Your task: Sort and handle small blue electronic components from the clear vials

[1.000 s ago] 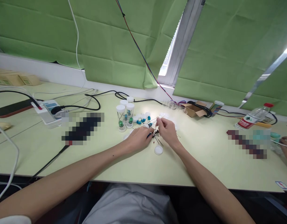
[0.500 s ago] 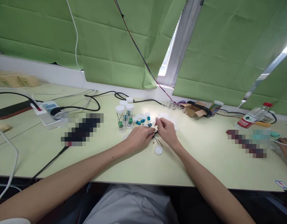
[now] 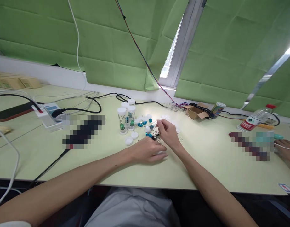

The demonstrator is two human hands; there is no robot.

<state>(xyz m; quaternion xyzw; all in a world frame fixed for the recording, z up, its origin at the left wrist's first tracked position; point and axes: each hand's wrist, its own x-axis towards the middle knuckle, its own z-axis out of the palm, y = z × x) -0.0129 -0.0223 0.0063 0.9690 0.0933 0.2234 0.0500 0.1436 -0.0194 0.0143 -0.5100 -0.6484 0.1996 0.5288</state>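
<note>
My left hand [image 3: 148, 151] is low over the table, its slightly blurred fingers parted around a white cap [image 3: 160, 153] that they mostly cover. Pinched in the fingers of my right hand [image 3: 167, 130] is a clear tube [image 3: 154, 124]; it tilts down to the left, and the fingers hide part of it. Between the hands lie small blue parts with wire leads [image 3: 149, 135], some hidden. Further blue pieces [image 3: 142, 123] are scattered behind. Two more white caps [image 3: 128, 141] rest left of my left hand.
Upright clear vials with white lids [image 3: 122, 121] contain green and blue parts. A power strip [image 3: 49, 115] and cables are on the left. An open cardboard box [image 3: 199, 111], a can [image 3: 218, 109] and a red-capped bottle [image 3: 257, 118] stand right. Another person's hand [image 3: 286, 149] is at the right edge.
My left hand has moved down and toward me, from the small parts to the white cap. This uncovers two caps and more blue parts. My right hand stays nearly still.
</note>
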